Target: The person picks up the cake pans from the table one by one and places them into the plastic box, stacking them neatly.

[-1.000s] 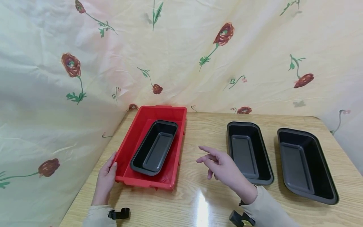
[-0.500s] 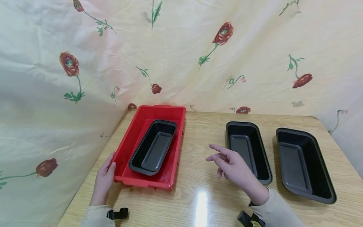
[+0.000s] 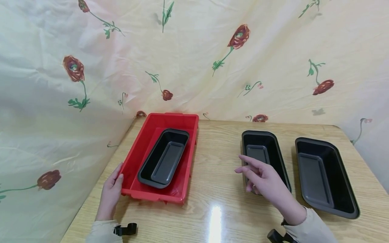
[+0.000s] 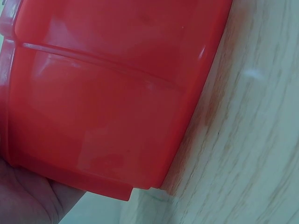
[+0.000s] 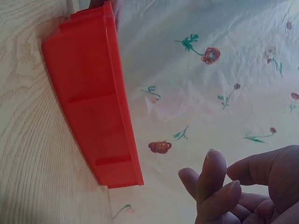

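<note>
Head view: along the table's left edge, the left hand (image 3: 110, 192) grips the near left corner of a red tray (image 3: 186, 165), its thumb on the rim and the other fingers along the outer side. The tray reaches back toward the table's far left corner. Inside it, apart from the left hand, a black loaf pan (image 3: 166, 162) sits mouth up, slanting with the tray. Bare table (image 3: 215, 152) separates the tray from the right hand (image 3: 267, 180), whose fingers are bent loosely, somewhat spread, and pinch nothing. That hand is in front of the near part of a second black pan (image 3: 275, 155); whether it touches cannot be told. Rightmost, near the table's right edge, a third black pan (image 3: 326, 179) lies just beside the second, beyond the right hand.
</note>
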Demonstrator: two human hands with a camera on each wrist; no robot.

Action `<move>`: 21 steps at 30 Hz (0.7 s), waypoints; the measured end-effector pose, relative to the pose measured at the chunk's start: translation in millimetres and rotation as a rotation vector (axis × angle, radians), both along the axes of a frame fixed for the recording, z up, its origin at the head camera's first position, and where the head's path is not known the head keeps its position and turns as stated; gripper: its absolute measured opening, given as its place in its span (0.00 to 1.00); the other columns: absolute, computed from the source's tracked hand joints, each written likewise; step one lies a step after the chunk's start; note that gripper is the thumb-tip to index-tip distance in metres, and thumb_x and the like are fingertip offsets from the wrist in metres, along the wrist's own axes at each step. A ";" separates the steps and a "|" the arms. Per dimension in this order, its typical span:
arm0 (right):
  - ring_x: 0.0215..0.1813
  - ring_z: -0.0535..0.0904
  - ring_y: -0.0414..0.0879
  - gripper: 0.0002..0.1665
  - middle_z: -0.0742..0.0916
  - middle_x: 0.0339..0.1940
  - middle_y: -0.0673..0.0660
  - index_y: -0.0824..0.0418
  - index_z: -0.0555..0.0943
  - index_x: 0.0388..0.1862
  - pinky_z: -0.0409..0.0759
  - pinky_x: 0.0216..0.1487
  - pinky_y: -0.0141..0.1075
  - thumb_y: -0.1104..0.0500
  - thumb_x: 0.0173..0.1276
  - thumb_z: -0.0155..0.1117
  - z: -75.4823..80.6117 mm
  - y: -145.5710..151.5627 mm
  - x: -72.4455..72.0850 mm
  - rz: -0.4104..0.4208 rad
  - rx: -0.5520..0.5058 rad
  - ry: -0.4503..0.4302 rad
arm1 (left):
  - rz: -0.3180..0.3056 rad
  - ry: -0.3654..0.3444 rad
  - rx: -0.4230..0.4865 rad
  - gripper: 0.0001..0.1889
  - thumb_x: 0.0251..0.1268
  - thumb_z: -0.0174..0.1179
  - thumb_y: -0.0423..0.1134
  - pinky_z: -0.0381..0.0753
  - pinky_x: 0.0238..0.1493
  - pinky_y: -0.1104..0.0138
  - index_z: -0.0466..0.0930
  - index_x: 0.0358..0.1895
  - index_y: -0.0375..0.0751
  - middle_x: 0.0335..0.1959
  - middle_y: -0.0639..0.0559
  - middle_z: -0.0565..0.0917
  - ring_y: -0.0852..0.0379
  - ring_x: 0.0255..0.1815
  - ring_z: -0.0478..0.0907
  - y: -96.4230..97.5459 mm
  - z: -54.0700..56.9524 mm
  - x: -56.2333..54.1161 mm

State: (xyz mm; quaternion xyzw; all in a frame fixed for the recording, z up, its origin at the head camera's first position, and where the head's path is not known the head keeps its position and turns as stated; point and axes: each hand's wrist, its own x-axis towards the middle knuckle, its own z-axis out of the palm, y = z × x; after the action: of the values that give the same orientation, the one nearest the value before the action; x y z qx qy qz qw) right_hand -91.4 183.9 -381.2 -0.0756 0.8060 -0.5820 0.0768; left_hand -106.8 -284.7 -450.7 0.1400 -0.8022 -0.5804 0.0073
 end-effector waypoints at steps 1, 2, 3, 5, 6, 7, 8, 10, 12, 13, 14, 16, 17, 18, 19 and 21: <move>0.21 0.79 0.50 0.29 0.86 0.49 0.60 0.61 0.65 0.73 0.73 0.15 0.37 0.54 0.77 0.54 -0.3 2.3 0.7 -0.003 0.000 -0.003 | 0.002 -0.003 0.001 0.27 0.80 0.39 0.43 0.69 0.63 0.54 0.50 0.78 0.56 0.77 0.46 0.55 0.42 0.72 0.59 0.1 -0.1 0.1; 0.22 0.79 0.50 0.29 0.86 0.49 0.60 0.60 0.65 0.73 0.73 0.15 0.37 0.54 0.77 0.54 -0.5 4.3 1.3 -0.006 0.002 -0.002 | 0.002 -0.005 0.003 0.27 0.80 0.39 0.43 0.69 0.62 0.53 0.49 0.78 0.56 0.77 0.46 0.55 0.42 0.72 0.59 0.0 -0.3 0.1; 0.22 0.78 0.50 0.29 0.86 0.49 0.60 0.60 0.65 0.73 0.73 0.15 0.37 0.53 0.77 0.54 -0.6 6.1 1.8 -0.010 0.006 0.000 | 0.004 -0.008 0.002 0.27 0.80 0.40 0.44 0.69 0.62 0.53 0.49 0.78 0.57 0.77 0.46 0.55 0.42 0.72 0.58 0.1 -0.5 -0.1; 0.22 0.78 0.50 0.29 0.86 0.50 0.60 0.59 0.65 0.73 0.73 0.15 0.36 0.53 0.77 0.53 -0.5 9.6 3.1 -0.021 0.013 0.000 | 0.004 -0.009 0.004 0.27 0.80 0.40 0.44 0.70 0.62 0.53 0.49 0.78 0.58 0.77 0.46 0.54 0.42 0.72 0.58 0.2 -1.0 -0.4; 0.22 0.78 0.50 0.29 0.86 0.50 0.60 0.59 0.65 0.74 0.73 0.15 0.36 0.53 0.77 0.53 -0.5 11.3 3.8 -0.026 0.018 0.003 | 0.003 -0.009 0.005 0.27 0.80 0.40 0.44 0.70 0.62 0.53 0.49 0.78 0.58 0.77 0.46 0.54 0.42 0.72 0.58 0.3 -1.1 -0.4; 0.22 0.78 0.50 0.29 0.86 0.50 0.60 0.60 0.65 0.74 0.73 0.15 0.36 0.53 0.77 0.53 -0.4 12.9 4.3 -0.033 0.021 0.005 | 0.001 -0.010 0.007 0.28 0.80 0.40 0.44 0.70 0.62 0.53 0.49 0.78 0.59 0.77 0.46 0.54 0.41 0.72 0.58 0.4 -1.2 -0.6; 0.22 0.78 0.49 0.30 0.86 0.50 0.61 0.60 0.64 0.74 0.74 0.16 0.36 0.53 0.77 0.53 -0.4 14.3 5.0 -0.038 0.026 0.007 | 0.001 -0.012 0.006 0.28 0.80 0.40 0.44 0.70 0.62 0.53 0.49 0.78 0.59 0.77 0.46 0.54 0.41 0.72 0.58 0.6 -1.0 -0.7; 0.22 0.78 0.49 0.30 0.86 0.50 0.62 0.61 0.64 0.74 0.74 0.16 0.36 0.53 0.77 0.53 -0.5 17.2 6.1 -0.044 0.028 0.008 | 0.002 -0.014 0.006 0.28 0.80 0.40 0.44 0.70 0.62 0.53 0.49 0.78 0.59 0.77 0.46 0.54 0.41 0.72 0.58 0.9 -0.9 -0.7; 0.22 0.78 0.49 0.30 0.85 0.50 0.63 0.61 0.64 0.74 0.74 0.17 0.36 0.53 0.77 0.53 -0.6 20.1 6.9 -0.045 0.027 0.010 | 0.007 -0.015 0.005 0.28 0.80 0.40 0.44 0.70 0.62 0.52 0.49 0.78 0.58 0.77 0.46 0.54 0.41 0.72 0.58 1.1 -0.9 -0.7; 0.22 0.78 0.49 0.30 0.85 0.51 0.64 0.61 0.63 0.74 0.74 0.17 0.36 0.53 0.77 0.53 -0.6 21.6 7.2 -0.046 0.028 0.010 | 0.009 -0.016 0.004 0.28 0.80 0.40 0.44 0.70 0.62 0.52 0.49 0.78 0.57 0.77 0.46 0.54 0.41 0.72 0.58 1.3 -0.7 -0.6; 0.22 0.78 0.49 0.30 0.85 0.51 0.65 0.62 0.63 0.74 0.74 0.17 0.36 0.53 0.77 0.53 -0.8 23.2 7.5 -0.046 0.029 0.011 | 0.011 -0.016 0.003 0.28 0.80 0.40 0.44 0.70 0.62 0.52 0.49 0.78 0.57 0.77 0.46 0.54 0.41 0.72 0.58 1.3 -0.7 -0.7; 0.22 0.79 0.50 0.30 0.85 0.52 0.66 0.61 0.63 0.74 0.74 0.17 0.36 0.53 0.77 0.53 -0.8 26.6 8.1 -0.052 0.033 0.012 | 0.014 -0.012 0.005 0.27 0.80 0.40 0.43 0.70 0.62 0.52 0.50 0.78 0.57 0.77 0.46 0.54 0.41 0.72 0.58 1.3 -0.7 -0.6; 0.22 0.79 0.50 0.30 0.85 0.52 0.65 0.61 0.63 0.74 0.74 0.17 0.36 0.53 0.77 0.53 -0.8 28.2 8.3 -0.058 0.036 0.012 | 0.015 -0.011 0.007 0.27 0.80 0.40 0.43 0.70 0.62 0.52 0.50 0.78 0.57 0.77 0.46 0.54 0.41 0.72 0.58 1.3 -0.7 -0.6; 0.23 0.79 0.50 0.30 0.85 0.52 0.65 0.60 0.63 0.74 0.74 0.18 0.36 0.53 0.77 0.53 -0.7 29.7 8.6 -0.063 0.041 0.009 | 0.015 -0.012 0.008 0.27 0.80 0.40 0.44 0.70 0.62 0.52 0.50 0.78 0.57 0.77 0.46 0.54 0.41 0.72 0.58 1.2 -0.7 -0.5; 0.23 0.79 0.50 0.30 0.85 0.51 0.63 0.60 0.63 0.74 0.75 0.18 0.36 0.53 0.77 0.53 -0.9 31.2 8.7 -0.070 0.048 0.008 | 0.015 -0.012 0.009 0.27 0.80 0.40 0.44 0.70 0.62 0.52 0.50 0.78 0.58 0.77 0.46 0.54 0.41 0.72 0.58 1.1 -0.7 -0.4; 0.24 0.80 0.50 0.31 0.86 0.50 0.60 0.60 0.63 0.74 0.75 0.19 0.36 0.51 0.77 0.53 -1.2 34.0 9.0 -0.080 0.061 0.001 | 0.014 -0.011 0.010 0.27 0.80 0.40 0.44 0.70 0.61 0.52 0.50 0.78 0.58 0.77 0.45 0.54 0.41 0.72 0.58 0.8 -0.8 -0.3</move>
State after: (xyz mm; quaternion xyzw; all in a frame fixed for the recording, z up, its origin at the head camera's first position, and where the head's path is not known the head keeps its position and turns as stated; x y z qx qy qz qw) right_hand -82.4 217.9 -382.4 -0.0413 0.8257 -0.5598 0.0553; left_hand -107.1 -283.8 -451.5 0.1490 -0.7984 -0.5834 0.0062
